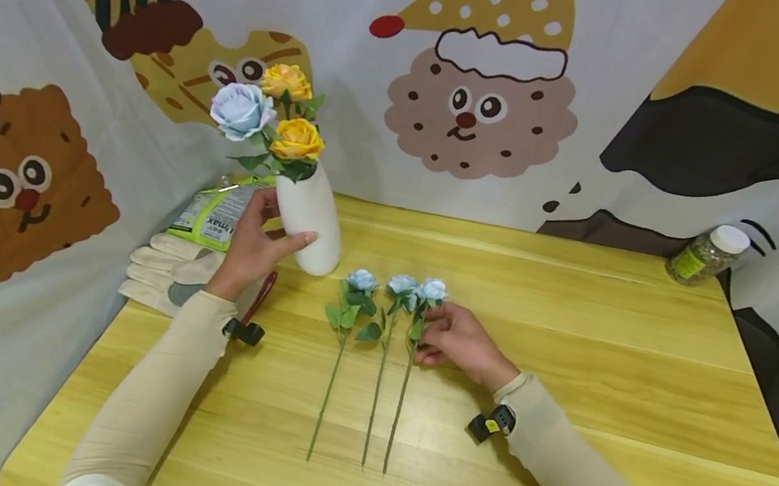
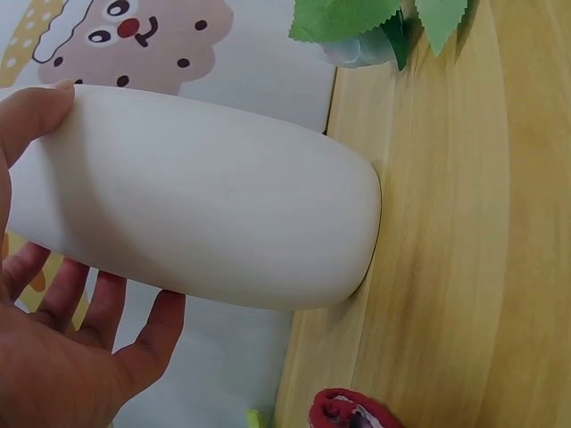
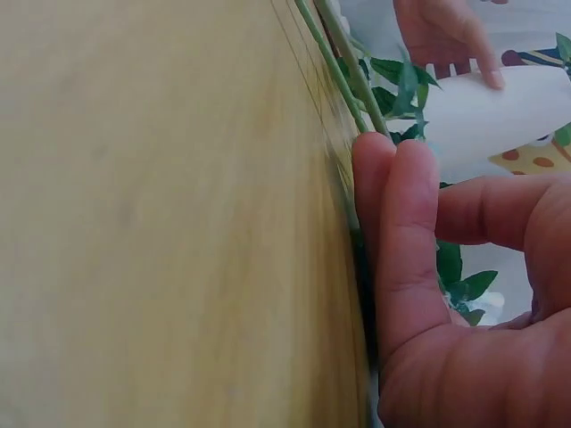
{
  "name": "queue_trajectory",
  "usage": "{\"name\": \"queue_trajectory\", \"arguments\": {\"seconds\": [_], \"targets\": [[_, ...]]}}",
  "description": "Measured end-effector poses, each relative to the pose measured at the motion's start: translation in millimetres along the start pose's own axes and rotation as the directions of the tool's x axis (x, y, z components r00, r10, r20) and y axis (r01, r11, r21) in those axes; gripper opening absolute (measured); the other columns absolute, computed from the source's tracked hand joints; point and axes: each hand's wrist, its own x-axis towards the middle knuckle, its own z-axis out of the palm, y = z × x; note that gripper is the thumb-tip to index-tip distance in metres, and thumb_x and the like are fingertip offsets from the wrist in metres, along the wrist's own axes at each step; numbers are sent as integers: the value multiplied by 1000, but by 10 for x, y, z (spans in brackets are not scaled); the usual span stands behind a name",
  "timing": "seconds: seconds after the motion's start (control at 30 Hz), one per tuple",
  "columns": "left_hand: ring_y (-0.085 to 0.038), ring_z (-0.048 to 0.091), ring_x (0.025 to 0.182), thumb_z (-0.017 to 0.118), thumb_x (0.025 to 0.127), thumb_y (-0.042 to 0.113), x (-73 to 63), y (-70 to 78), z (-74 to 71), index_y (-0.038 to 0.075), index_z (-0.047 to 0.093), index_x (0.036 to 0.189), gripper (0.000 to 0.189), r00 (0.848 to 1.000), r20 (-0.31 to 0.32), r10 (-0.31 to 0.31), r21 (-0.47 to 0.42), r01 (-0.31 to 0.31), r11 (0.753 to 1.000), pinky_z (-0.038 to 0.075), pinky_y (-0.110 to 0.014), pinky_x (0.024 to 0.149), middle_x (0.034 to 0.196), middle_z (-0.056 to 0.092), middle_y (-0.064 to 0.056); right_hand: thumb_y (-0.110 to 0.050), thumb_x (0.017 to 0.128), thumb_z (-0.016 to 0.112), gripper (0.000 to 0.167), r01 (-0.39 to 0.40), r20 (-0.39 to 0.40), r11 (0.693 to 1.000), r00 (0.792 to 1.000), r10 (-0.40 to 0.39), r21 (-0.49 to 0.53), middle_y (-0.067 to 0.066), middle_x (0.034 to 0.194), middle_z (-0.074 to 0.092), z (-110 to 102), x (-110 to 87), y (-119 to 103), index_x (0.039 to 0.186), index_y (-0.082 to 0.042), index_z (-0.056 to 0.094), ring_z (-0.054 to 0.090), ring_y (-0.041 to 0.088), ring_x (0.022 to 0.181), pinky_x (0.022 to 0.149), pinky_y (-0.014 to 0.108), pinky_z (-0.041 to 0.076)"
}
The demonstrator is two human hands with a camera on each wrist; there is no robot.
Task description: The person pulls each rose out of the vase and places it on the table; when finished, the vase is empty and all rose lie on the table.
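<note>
Head view: smooth white vase (image 1: 318, 220) was gripped by left hand (image 1: 258, 245); to its right, blue rose (image 1: 433, 290) was reached by right hand (image 1: 462, 345), pinch unclear.

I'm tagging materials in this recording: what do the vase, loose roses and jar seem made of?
Vase: smooth, matte white, probably ceramic, given its soft shading without glare; plastic is possible.
Loose roses: likely artificial, soft fabric petals on dull plastic stems, given their matching shapes.
Jar: smooth, clear glass or plastic; its transparency leaves this open.
</note>
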Motion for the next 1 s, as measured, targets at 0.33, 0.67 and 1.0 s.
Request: {"name": "queue_trajectory", "arguments": {"seconds": [0.33, 0.67, 1.0], "targets": [[-30, 54, 132, 90, 86, 19, -2, 4, -8, 9, 43, 151, 80, 1000, -2, -6, -5, 6, 1000, 51, -59, 111, 147, 50, -12, 2, 101, 62, 52, 24, 35, 999, 999, -24, -21, 27, 109, 68, 112, 61, -45, 146, 16, 39, 77, 25, 82, 80, 34, 66], [-30, 54, 131, 90, 87, 22, 2, -6, -13, 10, 43, 151, 81, 1000, 4, -4, 2, 4, 1000, 51, -60, 111, 148, 50, -12, -9, 100, 71, 45, 49, -81, 978, 994, -67, -201, 24, 110, 73, 58, 15, -230, 138, 10, 58, 77, 24, 79, 76, 37, 67], [-29, 55, 131, 90, 86, 24, 18, -28, -11, 13, 44, 151, 80, 1000, -1, 10, 1, -10, 1000, 52, -60, 109, 148, 50, -11, -17, 101, 73, 29, 173, -125, 948, 969, -212, -265, 24, 109, 72, 32, 47, -628, 124, 0, 70, 76, 40, 89, 81, 50, 66]]}}
